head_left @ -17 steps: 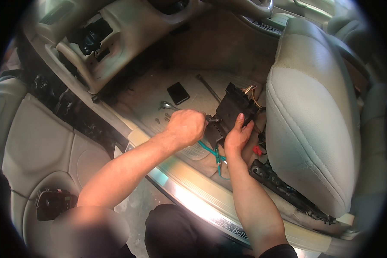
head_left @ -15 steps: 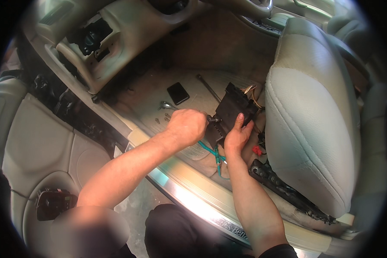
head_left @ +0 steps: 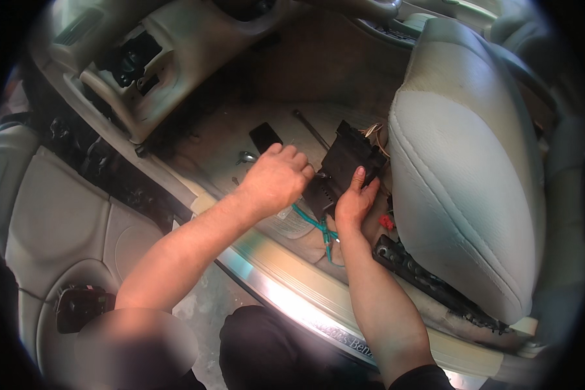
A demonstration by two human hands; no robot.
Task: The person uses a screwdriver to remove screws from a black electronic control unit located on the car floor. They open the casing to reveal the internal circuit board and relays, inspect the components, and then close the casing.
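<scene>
My left hand (head_left: 276, 179) is closed, knuckles up, around a tool whose handle is hidden. Its short metal shaft (head_left: 320, 175) sticks out toward a black plastic box (head_left: 348, 156), which looks like a car's electrical module. Whether the tip touches the box is too small to tell. My right hand (head_left: 357, 199) holds the box's near right side, thumb on top and fingers partly hidden beneath. Thin wires (head_left: 374, 132) come off its far end. By the near edge lies a teal cable (head_left: 305, 215) with a slim teal probe-like piece (head_left: 326, 242).
On the car floor lie a dark phone-like slab (head_left: 265, 137), a metal ratchet-like head (head_left: 247, 157) and a long bar (head_left: 311, 129). A light seat (head_left: 461, 156) stands right, beside a red connector (head_left: 387, 221) and black seat rail (head_left: 429, 281). The door sill (head_left: 279, 279) runs in front.
My left hand has shifted slightly left and turned, with its fingers now more in view. My right hand still holds the box. The whole view has moved a little.
</scene>
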